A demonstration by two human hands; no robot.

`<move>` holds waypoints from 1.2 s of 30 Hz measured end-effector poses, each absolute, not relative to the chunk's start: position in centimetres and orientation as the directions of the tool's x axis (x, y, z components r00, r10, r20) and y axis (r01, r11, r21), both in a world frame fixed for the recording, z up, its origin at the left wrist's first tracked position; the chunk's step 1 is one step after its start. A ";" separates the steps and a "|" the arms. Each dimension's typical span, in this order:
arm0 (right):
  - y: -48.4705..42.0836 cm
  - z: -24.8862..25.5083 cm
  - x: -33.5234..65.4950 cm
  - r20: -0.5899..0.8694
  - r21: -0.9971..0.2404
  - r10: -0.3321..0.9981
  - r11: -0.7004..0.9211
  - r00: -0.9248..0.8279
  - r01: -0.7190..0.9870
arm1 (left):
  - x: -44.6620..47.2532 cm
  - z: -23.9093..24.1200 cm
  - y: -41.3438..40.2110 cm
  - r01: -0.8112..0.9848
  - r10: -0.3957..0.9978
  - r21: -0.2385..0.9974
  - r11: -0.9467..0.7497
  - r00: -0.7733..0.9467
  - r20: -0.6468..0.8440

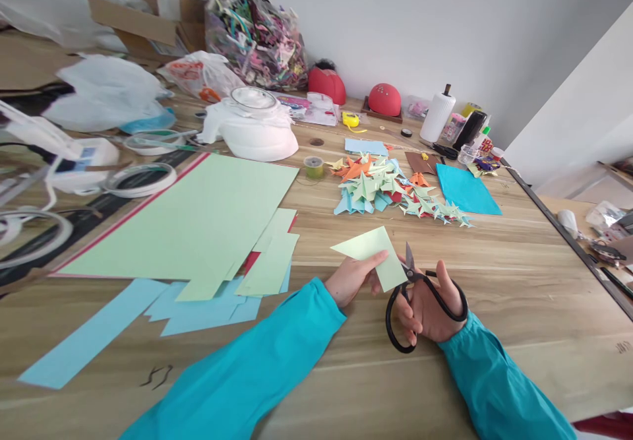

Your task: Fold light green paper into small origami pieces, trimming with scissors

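In my left hand [349, 278] is a piece of pale green paper [373, 245], pinched with the thumb on top. My right hand [432, 305] holds black-handled scissors [410, 268], fingers through the loops and thumb raised. The scissor blades are apart and point away from me, right at the paper's right edge. Whether a blade touches the paper I cannot tell. Beyond both hands lies a heap of folded paper stars [368, 186] in green, orange, blue and red.
Large green sheets [198, 216] lie at left, with blue paper strips [93, 334] in front. A tape roll [314, 167], a white cap-like form [252, 126] and a teal cloth-like square [467, 189] sit farther back. Bags, a cardboard box [143, 24] and a white bottle [438, 115] line the wall.
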State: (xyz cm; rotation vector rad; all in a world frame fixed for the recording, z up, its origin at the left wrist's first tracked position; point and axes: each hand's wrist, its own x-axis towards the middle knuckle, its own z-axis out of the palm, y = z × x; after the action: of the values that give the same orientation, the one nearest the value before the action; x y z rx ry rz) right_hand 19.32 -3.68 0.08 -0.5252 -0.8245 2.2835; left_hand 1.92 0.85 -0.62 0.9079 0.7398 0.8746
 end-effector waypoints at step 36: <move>-3.6 0.2 19.5 -0.180 -0.655 0.689 -0.617 -0.702 -0.437 | 2.0 -0.3 1.1 -0.400 0.924 0.852 0.337 0.314 -0.218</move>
State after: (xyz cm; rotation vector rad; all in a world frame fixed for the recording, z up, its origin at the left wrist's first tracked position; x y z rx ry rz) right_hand 19.48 -3.59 0.19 -0.5570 -0.7785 2.2939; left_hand 2.00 1.06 -0.27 0.7798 0.8142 1.0000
